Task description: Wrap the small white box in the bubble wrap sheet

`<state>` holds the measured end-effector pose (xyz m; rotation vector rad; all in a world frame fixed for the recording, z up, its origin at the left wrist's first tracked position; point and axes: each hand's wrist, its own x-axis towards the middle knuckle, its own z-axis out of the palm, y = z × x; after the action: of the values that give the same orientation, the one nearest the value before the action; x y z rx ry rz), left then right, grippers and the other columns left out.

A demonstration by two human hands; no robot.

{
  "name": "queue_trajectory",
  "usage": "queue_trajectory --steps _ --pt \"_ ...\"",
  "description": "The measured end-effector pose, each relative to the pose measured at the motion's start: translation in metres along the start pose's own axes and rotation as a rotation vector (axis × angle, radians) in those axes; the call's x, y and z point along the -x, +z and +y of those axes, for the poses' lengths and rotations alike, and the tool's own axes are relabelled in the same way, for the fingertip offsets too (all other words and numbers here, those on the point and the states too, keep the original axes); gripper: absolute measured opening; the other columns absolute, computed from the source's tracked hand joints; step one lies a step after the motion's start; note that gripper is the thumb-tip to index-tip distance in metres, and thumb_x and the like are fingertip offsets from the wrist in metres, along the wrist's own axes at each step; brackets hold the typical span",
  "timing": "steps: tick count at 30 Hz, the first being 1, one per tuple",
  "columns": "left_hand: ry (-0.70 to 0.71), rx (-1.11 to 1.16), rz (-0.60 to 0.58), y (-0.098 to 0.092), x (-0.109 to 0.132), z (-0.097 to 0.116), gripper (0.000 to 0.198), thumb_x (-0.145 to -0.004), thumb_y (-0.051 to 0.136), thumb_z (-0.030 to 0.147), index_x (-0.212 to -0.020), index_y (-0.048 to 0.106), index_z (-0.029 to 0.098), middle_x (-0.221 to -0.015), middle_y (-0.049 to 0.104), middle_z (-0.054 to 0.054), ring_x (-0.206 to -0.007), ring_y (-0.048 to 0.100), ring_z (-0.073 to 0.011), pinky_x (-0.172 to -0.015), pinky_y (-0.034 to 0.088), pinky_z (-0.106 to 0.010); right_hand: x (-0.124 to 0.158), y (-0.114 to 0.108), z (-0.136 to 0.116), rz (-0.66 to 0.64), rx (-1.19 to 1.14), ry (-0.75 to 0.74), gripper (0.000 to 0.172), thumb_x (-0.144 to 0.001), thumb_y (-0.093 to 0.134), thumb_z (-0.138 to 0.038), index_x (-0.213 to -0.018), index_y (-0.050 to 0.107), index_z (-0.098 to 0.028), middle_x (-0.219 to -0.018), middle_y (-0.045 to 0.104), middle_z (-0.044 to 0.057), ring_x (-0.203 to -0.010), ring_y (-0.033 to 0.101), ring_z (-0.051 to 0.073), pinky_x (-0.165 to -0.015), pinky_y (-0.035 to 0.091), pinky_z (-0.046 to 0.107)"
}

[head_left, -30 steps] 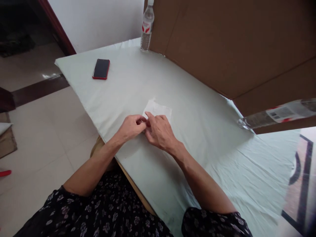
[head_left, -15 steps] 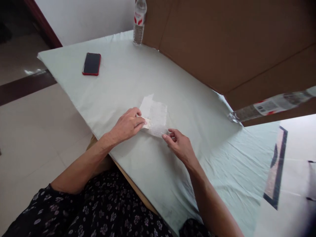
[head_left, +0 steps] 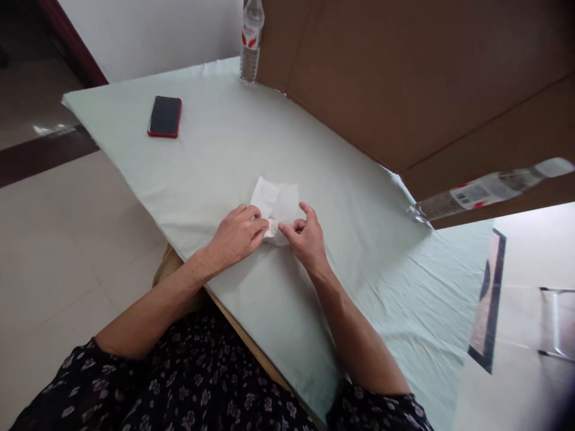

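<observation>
A thin white sheet [head_left: 284, 196], like tissue paper with creases, lies on the cloth-covered table before me. On its near part sits a small cream-coloured flat piece [head_left: 271, 228]; its kind I cannot make out. The closed fingers of my left hand [head_left: 240, 232] hold this piece at its left end. From the other side, my right hand [head_left: 306, 234] has its thumb at the near edge of the sheet by the piece, with the index finger raised and the others curled in. The sheet's near edge is folded up, partly hidden by my fingers.
A phone with a red case [head_left: 165, 117] lies toward the far left of the table [head_left: 215, 131]. One clear plastic bottle [head_left: 250, 51] stands against a large brown cardboard panel [head_left: 381, 78]; another bottle [head_left: 480, 194] is at its right end.
My right hand has moved left, bringing the near right part of the sheet in toward the cream piece. My left hand still holds the piece, slightly further right.
</observation>
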<state>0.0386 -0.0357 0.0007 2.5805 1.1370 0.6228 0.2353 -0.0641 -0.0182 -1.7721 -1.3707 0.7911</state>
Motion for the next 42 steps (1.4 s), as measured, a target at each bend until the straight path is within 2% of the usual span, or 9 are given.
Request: queue_trajectory --steps 6,13,20,25,30,32,36,37,42 --pt "-0.014 -0.017 -0.077 -0.001 -0.004 -0.001 0.023 -0.099 0.052 0.025 -0.099 0.075 0.020 -0.104 0.066 -0.009 -0.094 0.059 -0.0220 -0.079 0.050 -0.032 0.004 0.007 -0.026 0.035 -0.004 -0.079 0.074 -0.082 0.060 -0.033 -0.149 0.039 -0.011 -0.060 0.049 -0.010 -0.058 0.052 0.015 -0.065 0.045 0.033" --pt "-0.139 0.222 -0.091 0.003 -0.005 -0.002 0.019 -0.095 0.054 0.021 -0.106 0.067 0.017 -0.107 0.065 -0.009 -0.090 0.063 -0.0197 -0.080 0.053 -0.033 0.006 0.021 -0.033 -0.054 -0.038 -0.128 0.069 -0.088 0.055 -0.034 -0.151 0.037 -0.014 -0.077 0.066 -0.001 -0.069 0.063 0.017 -0.070 0.051 0.035" --pt "-0.194 0.495 0.047 0.010 -0.002 -0.004 0.055 -0.080 0.059 0.013 -0.135 0.052 0.017 -0.116 0.067 -0.010 -0.088 0.064 -0.0179 -0.083 0.055 -0.034 0.007 0.010 -0.031 -0.261 0.041 -0.282 0.062 -0.093 0.049 -0.025 -0.153 0.035 -0.018 -0.115 0.073 0.010 -0.072 0.064 0.015 -0.071 0.053 0.033" --pt "-0.364 0.589 0.148 0.014 -0.004 0.001 0.041 -0.079 0.067 0.022 -0.119 0.060 0.016 -0.111 0.066 -0.008 -0.070 0.057 -0.0113 -0.074 0.054 -0.030 0.000 0.001 -0.027 -0.387 0.094 -0.394 0.068 -0.090 0.041 -0.015 -0.156 0.026 -0.016 -0.125 0.069 0.014 -0.075 0.063 0.015 -0.075 0.054 0.036" --pt "-0.388 0.511 0.145 0.021 -0.008 0.005 0.024 -0.082 0.065 0.020 -0.106 0.064 0.019 -0.100 0.063 -0.005 -0.077 0.060 -0.0143 -0.080 0.054 -0.032 -0.010 -0.005 -0.027 -0.513 -0.010 -0.342 0.072 -0.085 0.041 -0.012 -0.156 0.027 -0.021 -0.126 0.069 0.012 -0.070 0.063 0.013 -0.070 0.056 0.034" --pt "-0.393 0.480 0.124 0.023 -0.009 0.005 0.027 -0.080 0.064 0.017 -0.108 0.064 0.019 -0.100 0.063 -0.005 -0.080 0.061 -0.0157 -0.081 0.054 -0.033 -0.014 -0.008 -0.028 -0.479 -0.112 -0.284 0.067 -0.086 0.046 -0.017 -0.152 0.033 -0.024 -0.121 0.070 0.009 -0.062 0.060 0.011 -0.065 0.056 0.033" --pt "-0.403 0.435 0.114 0.024 -0.009 0.005 0.040 -0.079 0.063 0.015 -0.119 0.063 0.019 -0.110 0.062 -0.007 -0.077 0.061 -0.0152 -0.081 0.056 -0.034 -0.025 -0.014 -0.023 -0.120 -0.232 -0.177 0.044 -0.086 0.060 -0.034 -0.128 0.055 -0.021 -0.093 0.069 0.002 -0.058 0.057 0.011 -0.057 0.052 0.029" --pt "-0.385 0.422 0.117 0.024 -0.008 0.006 0.042 -0.080 0.062 0.015 -0.122 0.062 0.019 -0.114 0.061 -0.008 -0.077 0.062 -0.0152 -0.081 0.056 -0.034 -0.027 -0.014 -0.020 -0.079 -0.229 -0.164 0.042 -0.085 0.063 -0.036 -0.123 0.057 -0.020 -0.088 0.068 0.001 -0.059 0.057 0.011 -0.058 0.051 0.029" --pt "-0.188 0.257 0.133 0.023 -0.005 0.008 0.038 -0.088 0.056 0.013 -0.124 0.063 0.021 -0.141 0.054 -0.012 -0.096 0.066 -0.0194 -0.090 0.057 -0.037 -0.039 -0.003 -0.011 -0.200 -0.066 -0.246 0.048 -0.082 0.062 -0.033 -0.128 0.058 -0.020 -0.096 0.074 0.004 -0.071 0.062 0.014 -0.070 0.052 0.033"
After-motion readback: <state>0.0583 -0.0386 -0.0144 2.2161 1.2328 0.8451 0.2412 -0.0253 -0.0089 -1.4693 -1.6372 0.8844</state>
